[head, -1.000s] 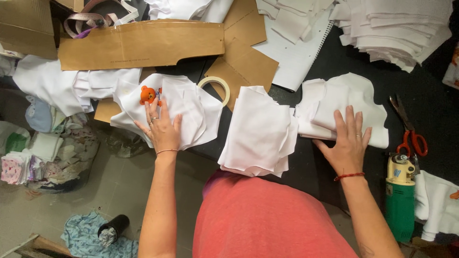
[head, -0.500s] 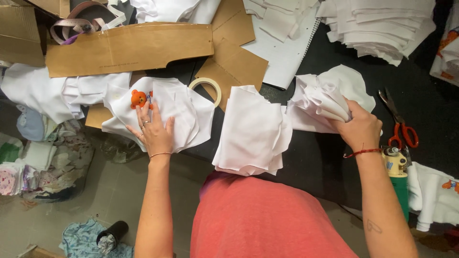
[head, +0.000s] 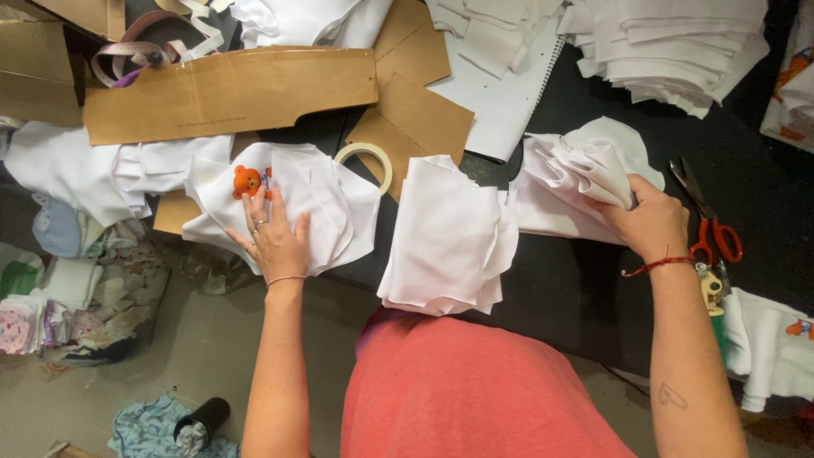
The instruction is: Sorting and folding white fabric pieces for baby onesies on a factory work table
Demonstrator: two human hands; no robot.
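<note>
right hand grips a bunch of white cloth pieces, lifted just right of the middle white stack | left hand flat and open on the left white pile with an orange bear patch | tape ring between piles | red scissors far right | sorting looks part done, bunch not set down
</note>
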